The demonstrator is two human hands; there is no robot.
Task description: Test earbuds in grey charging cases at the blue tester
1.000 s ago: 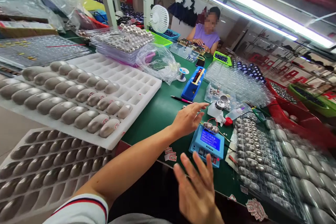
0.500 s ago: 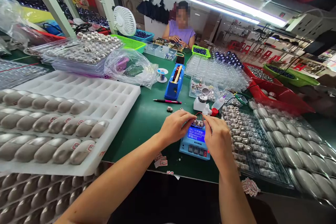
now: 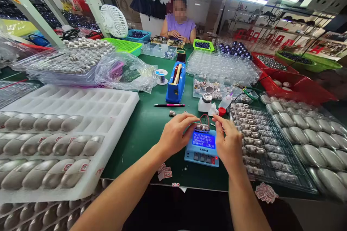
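Note:
A light-blue tester box point(image 3: 202, 155) with a lit blue screen lies on the green table between my hands. At its top edge sits a short row of small silver rounded parts point(image 3: 202, 127), whose exact kind I cannot tell. A thin red wire point(image 3: 208, 116) loops up from behind them. My left hand point(image 3: 177, 131) has its thumb and fingers closed on the left end of this row. My right hand point(image 3: 227, 135) is beside the box's right edge, thumb and forefinger apart, with no held thing visible. A small pale tip shows near its fingers.
Left is a white foam tray point(image 3: 119, 115) of silver rounded cases; right, a clear tray point(image 3: 271, 151) of small silver parts. Beyond stand a white pump bottle point(image 3: 205, 104), a blue tape dispenser point(image 3: 176, 85), a solder spool point(image 3: 162, 76) and a pen point(image 3: 169, 105). A co-worker point(image 3: 179, 25) sits opposite.
My right hand has drawn back to the right from the silver parts, and its fingers have parted. My left hand stays at the row. More text shows on the screen; the view has shifted slightly.

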